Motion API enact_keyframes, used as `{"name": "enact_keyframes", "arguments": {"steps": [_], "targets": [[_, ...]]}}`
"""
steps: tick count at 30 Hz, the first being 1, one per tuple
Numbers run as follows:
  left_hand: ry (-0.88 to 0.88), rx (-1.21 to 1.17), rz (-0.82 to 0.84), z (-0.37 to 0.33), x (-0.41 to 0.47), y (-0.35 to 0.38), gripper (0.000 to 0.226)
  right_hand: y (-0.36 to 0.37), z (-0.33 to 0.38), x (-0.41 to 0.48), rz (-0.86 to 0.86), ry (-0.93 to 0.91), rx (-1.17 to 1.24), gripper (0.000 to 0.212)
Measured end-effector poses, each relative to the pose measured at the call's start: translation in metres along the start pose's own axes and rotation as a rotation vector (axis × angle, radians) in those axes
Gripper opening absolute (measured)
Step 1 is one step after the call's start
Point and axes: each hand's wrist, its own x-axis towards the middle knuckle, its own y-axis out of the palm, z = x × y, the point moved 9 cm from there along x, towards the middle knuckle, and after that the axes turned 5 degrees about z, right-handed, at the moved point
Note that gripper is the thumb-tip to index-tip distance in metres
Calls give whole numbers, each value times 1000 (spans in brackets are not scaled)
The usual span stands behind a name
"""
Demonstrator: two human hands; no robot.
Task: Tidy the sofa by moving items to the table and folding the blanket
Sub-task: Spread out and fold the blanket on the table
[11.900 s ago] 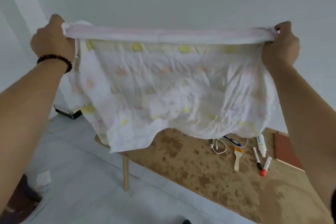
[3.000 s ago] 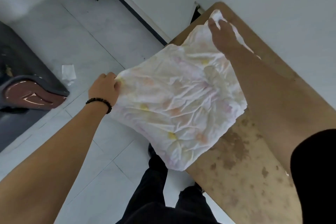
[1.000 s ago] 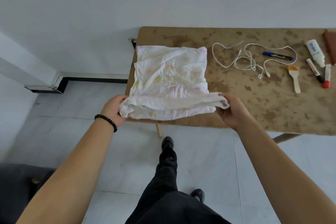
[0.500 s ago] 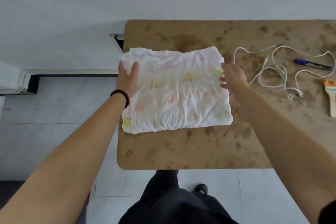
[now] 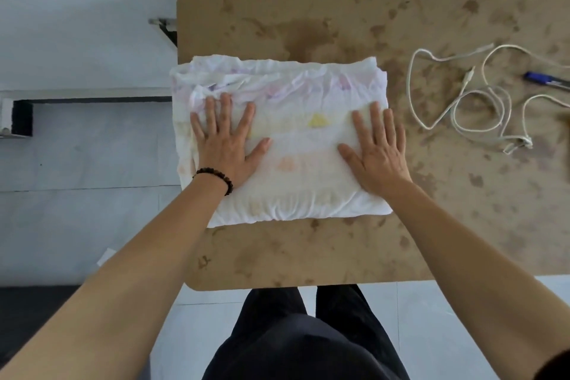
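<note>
pressing down on the folded blanket (image 5: 303,185), the left grip (image 5: 225,145) and right grip (image 5: 374,151) are lying spread. the blanket is sitting centre-left of the frame on the surface (image 5: 308,256), cable (image 5: 462,99) and pen (image 5: 546,80) at right; folding is looking nearly done.

White wall (image 5: 77,9), pale tiled floor (image 5: 77,194)
A brown, stained worktop (image 5: 308,256) with rounded corners stands against the wall; a dark skirting strip (image 5: 92,99) runs along the wall's foot, and soft, even light falls on the floor
</note>
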Motion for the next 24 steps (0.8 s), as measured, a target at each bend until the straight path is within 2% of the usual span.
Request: {"name": "enact_keyframes", "arguments": {"steps": [2, 4, 7, 9, 10, 14, 16, 18, 19, 21, 24], "targets": [[4, -77, -94, -21, -18, -17, 74, -7, 1, -12, -63, -13, 36, 74], [90, -114, -140, -51, -41, -21, 74, -9, 2, -31, -99, -96, 20, 75], [163, 24, 11, -66, -72, 20, 77, 18, -3, -59, 25, -186, -85, 76], [164, 70, 54, -53, -81, 39, 79, 25, -14, -65, 70, -108, -31, 74], [172, 74, 55, -50, -80, 41, 78, 19, -16, -61, 35, -70, 34, 71], [168, 53, 39, -61, -78, 33, 77, -32, -27, -22, -161, 247, 567, 74], [212, -10, -55, -88, -84, 20, 75, -48, -34, 13, -130, 361, 695, 80], [363, -68, -128, -137, -92, 12, 73, -57, -36, 39, -42, 378, 685, 83], [454, -97, -157, -167, -97, 10, 72, -58, -38, 47, -2, 379, 699, 79], [581, -130, -189, -218, -101, 11, 70, -57, -44, 53, 57, 374, 799, 58], [608, -80, -173, -259, -93, 27, 54, -54, -55, 53, 142, 388, 912, 38]]}}
